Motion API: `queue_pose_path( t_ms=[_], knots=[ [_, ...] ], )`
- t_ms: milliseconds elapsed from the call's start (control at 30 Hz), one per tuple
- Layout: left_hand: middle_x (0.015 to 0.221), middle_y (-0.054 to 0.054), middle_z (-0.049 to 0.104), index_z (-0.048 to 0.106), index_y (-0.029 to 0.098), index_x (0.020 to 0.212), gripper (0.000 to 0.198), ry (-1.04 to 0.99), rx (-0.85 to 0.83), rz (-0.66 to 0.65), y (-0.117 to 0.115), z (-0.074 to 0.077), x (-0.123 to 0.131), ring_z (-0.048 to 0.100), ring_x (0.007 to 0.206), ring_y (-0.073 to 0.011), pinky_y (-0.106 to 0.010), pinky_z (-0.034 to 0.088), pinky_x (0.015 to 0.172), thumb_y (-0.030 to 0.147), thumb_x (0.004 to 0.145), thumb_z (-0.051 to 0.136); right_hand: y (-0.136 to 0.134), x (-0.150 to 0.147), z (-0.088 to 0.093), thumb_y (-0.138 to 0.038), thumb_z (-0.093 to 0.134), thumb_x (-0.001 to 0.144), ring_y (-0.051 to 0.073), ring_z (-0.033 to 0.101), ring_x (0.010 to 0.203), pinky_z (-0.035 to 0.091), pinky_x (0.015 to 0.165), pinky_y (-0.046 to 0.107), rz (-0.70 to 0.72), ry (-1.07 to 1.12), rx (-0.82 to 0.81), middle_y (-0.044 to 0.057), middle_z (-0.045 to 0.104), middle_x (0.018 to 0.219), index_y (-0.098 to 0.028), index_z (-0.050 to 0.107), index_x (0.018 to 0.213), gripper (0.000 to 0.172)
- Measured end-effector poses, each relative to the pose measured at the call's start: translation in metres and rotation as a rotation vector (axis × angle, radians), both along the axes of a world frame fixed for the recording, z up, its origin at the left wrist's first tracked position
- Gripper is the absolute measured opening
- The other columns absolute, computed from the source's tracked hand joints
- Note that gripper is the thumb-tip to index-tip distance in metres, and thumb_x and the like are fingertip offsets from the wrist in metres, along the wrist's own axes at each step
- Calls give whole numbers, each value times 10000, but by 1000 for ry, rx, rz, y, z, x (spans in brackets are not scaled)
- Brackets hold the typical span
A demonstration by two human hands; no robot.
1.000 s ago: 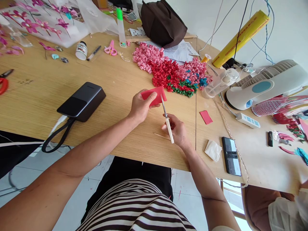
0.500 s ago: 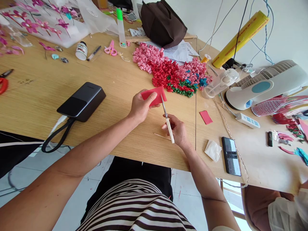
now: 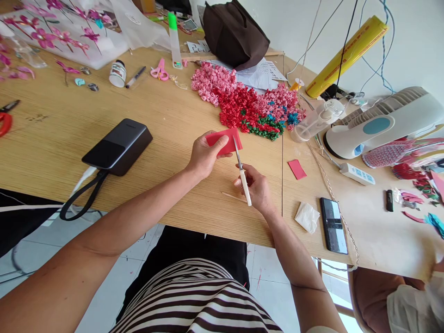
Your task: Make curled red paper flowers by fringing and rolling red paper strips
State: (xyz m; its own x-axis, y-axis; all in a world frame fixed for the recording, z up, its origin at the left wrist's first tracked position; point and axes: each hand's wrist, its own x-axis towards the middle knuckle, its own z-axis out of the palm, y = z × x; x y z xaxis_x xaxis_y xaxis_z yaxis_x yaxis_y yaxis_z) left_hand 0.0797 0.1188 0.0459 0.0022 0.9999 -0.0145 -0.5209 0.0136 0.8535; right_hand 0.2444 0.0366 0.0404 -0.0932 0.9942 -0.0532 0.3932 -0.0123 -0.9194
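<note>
Thumb on top and fingers beneath, my left hand grips a red rectangular piece, paper or fabric, above the table. My right hand is closed around the white handle of a pair of scissors. The metal blades lie across the red piece close to its right end, pointing away from me. A thin pale stick lies on the table below my hands. Over to the right rests a smaller red piece. Beyond my hands spreads a heap of pink, red, green and blue curled bits.
A black power bank with cables stands left. On the right are a crumpled tissue, a phone, a power strip, a clear cup and a white fan. A person sits at lower right.
My left hand and the red piece have shifted slightly right and toward me. The strip edges that were fanned at its right end now look flatter; the scissors have barely moved.
</note>
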Motion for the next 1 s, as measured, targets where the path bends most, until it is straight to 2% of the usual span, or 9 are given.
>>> queue_pose_path(
  t_ms=[267,467,667,1000],
  knots=[
    [784,21,662,600,168,816,499,18,-11,-4,0,0,0,661,699,-116,-225,616,571,485,589,911,0,2,-5,-623,713,828,99,371,562,305,524,264,7,7,-1,-46,502,693,-175,648,1250,619],
    [772,26,659,594,169,807,478,-4,-13,-9,-1,1,0,648,696,-112,-231,614,574,455,585,906,1,2,-5,-647,707,825,101,385,569,327,524,258,3,-2,-8,-46,504,689,-176,650,1257,642],
    [726,33,645,558,173,776,493,24,20,-54,-2,-1,-1,639,663,-106,-240,613,593,498,620,895,1,2,-3,-661,725,802,106,412,597,342,538,258,-4,5,-1,-39,507,712,-153,638,1274,699],
    [752,26,653,553,185,795,512,44,-6,-44,-2,-2,-1,656,685,-121,-265,626,622,515,608,897,1,1,-3,-655,700,826,105,392,589,337,544,262,-10,4,-6,-40,512,710,-166,637,1278,668]
  ],
)
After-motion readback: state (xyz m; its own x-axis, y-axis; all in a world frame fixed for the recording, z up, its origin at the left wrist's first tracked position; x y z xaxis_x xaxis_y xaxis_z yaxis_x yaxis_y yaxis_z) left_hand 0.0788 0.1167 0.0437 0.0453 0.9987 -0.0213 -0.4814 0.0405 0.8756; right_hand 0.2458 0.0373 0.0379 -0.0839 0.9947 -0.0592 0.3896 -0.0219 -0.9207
